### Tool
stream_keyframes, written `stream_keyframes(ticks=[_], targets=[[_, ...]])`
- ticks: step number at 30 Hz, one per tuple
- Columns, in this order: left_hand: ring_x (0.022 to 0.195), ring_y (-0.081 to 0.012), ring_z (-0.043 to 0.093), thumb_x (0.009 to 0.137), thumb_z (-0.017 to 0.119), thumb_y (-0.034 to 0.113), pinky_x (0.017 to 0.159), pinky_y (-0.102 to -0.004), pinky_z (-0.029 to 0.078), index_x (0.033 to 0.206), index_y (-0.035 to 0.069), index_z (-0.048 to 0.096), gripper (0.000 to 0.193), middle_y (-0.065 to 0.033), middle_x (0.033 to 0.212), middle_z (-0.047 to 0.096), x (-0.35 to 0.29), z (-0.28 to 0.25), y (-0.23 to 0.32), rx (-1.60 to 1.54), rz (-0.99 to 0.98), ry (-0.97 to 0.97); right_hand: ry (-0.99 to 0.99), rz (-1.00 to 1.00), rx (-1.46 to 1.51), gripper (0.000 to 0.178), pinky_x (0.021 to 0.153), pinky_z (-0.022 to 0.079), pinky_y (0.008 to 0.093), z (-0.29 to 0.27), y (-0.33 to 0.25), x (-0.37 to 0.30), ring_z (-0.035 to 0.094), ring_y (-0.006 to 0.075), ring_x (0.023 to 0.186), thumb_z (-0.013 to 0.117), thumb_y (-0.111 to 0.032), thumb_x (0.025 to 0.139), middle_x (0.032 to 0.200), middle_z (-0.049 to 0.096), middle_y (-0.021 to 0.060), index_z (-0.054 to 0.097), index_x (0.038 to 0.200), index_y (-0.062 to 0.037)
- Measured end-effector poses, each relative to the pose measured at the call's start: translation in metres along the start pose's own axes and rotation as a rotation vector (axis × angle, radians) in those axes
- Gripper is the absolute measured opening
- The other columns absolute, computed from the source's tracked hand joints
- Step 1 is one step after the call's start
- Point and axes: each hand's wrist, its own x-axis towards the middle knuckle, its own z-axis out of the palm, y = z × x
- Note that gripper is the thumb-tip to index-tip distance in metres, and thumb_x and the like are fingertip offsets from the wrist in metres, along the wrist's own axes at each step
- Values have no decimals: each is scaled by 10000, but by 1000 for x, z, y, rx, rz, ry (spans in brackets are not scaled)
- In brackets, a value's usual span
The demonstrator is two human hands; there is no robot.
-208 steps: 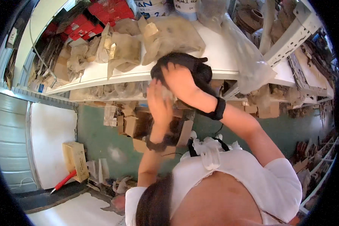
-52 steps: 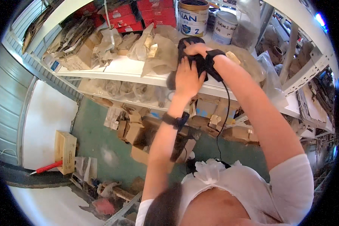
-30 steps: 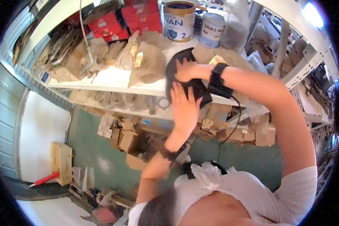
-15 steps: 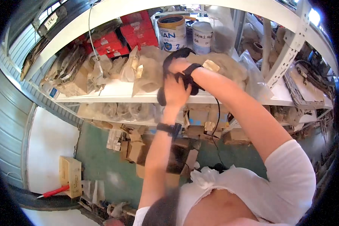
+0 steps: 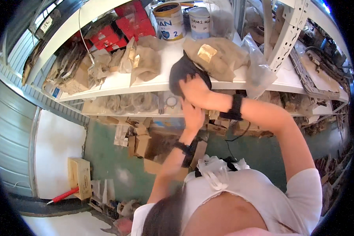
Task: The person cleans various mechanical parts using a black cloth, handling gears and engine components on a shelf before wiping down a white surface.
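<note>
Your black cloth (image 5: 180, 72) lies bunched on the front of the white shelf (image 5: 167, 55), its near end reaching the edge, perhaps so you can get at it without a long stretch. Your right hand (image 5: 196, 91) rests on top with its fingers part bent, which seems to press the cloth against the hard board. I cannot tell if it pinches a fold. Your left hand (image 5: 193, 117) is just below, by the shelf edge, fingers nearly straight; maybe it steadies the near end, but I cannot tell if it grips any cloth. The 2 tins (image 5: 169, 23) (image 5: 199, 24) stand upright farther back, and the brown bag (image 5: 216, 57) lies right beside the cloth, so there is little room on that side.
</note>
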Motion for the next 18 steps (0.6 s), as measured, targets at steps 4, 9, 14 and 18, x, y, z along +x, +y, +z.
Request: stream_keyframes(ticks=[4,9,14,18], targets=[[1044,-428,355,766,537,137,894,-509,251,1198,-43,299,525,-253,1179,346,-8,7,13,442,167,-134,61,-99,141,220,703,427,353,-24,21,-26,558,289,701,530,-113,642,727,552,149,454,817,-4],[1087,-457,308,745,557,121,923,-504,229,1192,-62,292,551,-289,1215,298,4,11,11,480,82,-58,50,-30,220,332,831,382,440,-12,18,-11,499,382,956,499,-159,726,1043,495,253,460,1013,4],[1117,-449,290,710,588,109,972,-489,205,1192,-54,294,588,-279,1226,285,34,-11,17,728,50,-21,4,201,372,495,959,200,519,20,5,55,288,460,1147,372,-294,786,1245,317,287,403,1195,-16],[1110,-406,328,678,604,90,968,-491,231,1151,-11,368,539,-256,1205,320,51,-22,20,726,80,-69,-64,239,473,498,986,198,456,17,18,61,275,400,1183,355,-360,810,1294,284,236,425,1190,-47]])
